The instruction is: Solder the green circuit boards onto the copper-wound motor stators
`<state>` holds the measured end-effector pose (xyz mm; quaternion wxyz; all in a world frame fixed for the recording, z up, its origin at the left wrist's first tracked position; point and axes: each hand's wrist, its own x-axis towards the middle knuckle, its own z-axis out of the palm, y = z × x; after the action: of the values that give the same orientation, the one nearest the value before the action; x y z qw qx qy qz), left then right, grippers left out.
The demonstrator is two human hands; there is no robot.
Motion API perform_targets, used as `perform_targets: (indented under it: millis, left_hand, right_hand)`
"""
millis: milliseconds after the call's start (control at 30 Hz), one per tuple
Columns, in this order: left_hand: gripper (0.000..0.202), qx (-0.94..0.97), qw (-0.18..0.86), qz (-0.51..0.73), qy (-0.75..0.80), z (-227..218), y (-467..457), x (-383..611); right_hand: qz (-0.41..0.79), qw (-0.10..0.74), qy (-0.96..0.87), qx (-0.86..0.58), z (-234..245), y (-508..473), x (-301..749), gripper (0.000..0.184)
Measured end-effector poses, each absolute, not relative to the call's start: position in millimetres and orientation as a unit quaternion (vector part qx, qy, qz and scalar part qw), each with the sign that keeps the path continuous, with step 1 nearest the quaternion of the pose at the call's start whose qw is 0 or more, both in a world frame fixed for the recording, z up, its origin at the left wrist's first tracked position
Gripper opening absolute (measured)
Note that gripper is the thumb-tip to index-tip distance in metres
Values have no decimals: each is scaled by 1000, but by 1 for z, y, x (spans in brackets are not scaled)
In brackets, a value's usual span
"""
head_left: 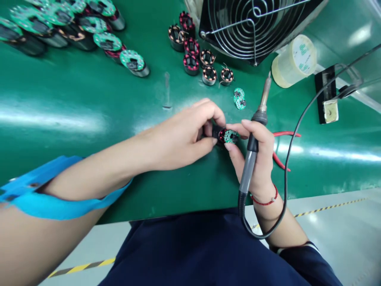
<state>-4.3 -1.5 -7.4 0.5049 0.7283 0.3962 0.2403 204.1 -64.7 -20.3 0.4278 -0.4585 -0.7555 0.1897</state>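
My left hand (184, 135) is closed around a small black motor stator (226, 136) with a green circuit board on top, held just above the green table (74, 119). My right hand (256, 159) pinches the same stator with thumb and forefinger. A soldering iron (253, 147) rests between the fingers of that right hand, its tip pointing up and away. The iron's black cable (285, 178) loops down past my wrist.
Several bare wound stators (193, 51) stand behind my hands, beside a loose green board (239, 98). Finished stators with green boards (89, 28) lie at the far left. A black fan (253, 24), a tape roll (294, 59), a black iron stand (327, 95) and red-handled cutters (282, 159) sit to the right.
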Motion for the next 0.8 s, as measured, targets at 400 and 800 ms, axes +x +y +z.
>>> perform_targets:
  millis: [400,800]
  left_hand:
    - [14,799,441,198,357,-19,5,9]
    - [22,763,491,230,352,-10,12,-3]
  right_hand:
    - [237,486,-694,-475,-34,-68,204,41]
    - [286,565,-657,-409,-41,-66,196,32]
